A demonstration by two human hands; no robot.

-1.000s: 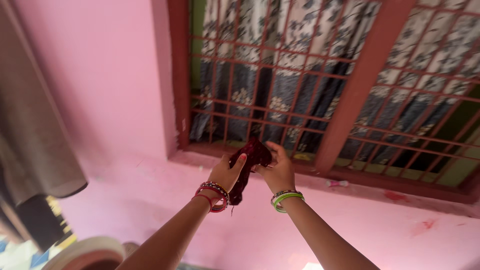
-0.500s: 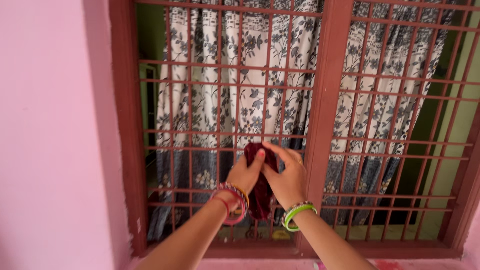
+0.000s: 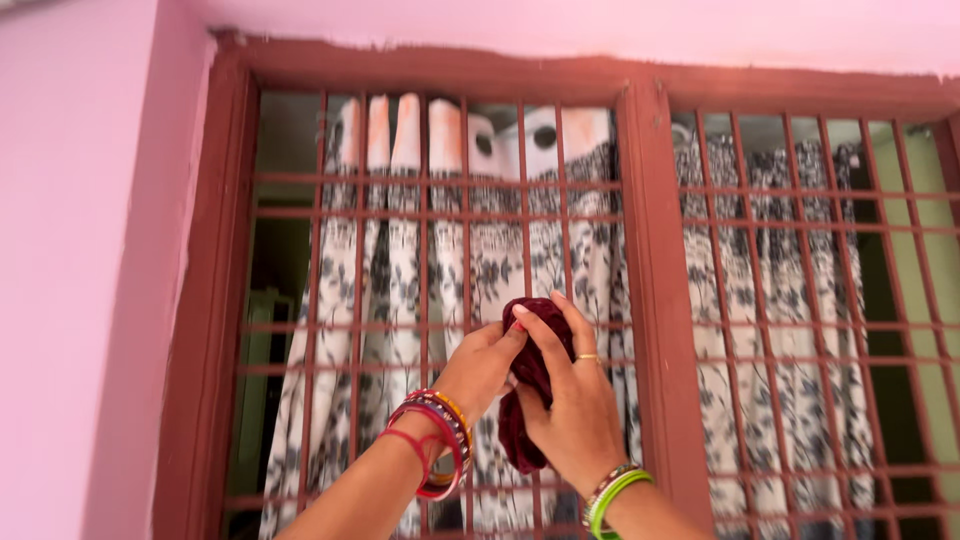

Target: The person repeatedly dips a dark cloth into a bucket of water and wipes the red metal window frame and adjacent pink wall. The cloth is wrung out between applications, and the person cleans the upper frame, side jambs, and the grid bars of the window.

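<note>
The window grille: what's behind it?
Behind the window grille hangs a white curtain with dark flowers. The room beyond is dark, its contents unseen. Both hands and a maroon cloth cover part of it.

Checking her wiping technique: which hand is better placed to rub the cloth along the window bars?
Probably the right hand: its fingers spread over the dark red cloth, pressing it to the grille. The left hand only pinches its edge.

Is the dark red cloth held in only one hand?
No, both the left hand and right hand hold the dark red cloth against the window grille.
</note>
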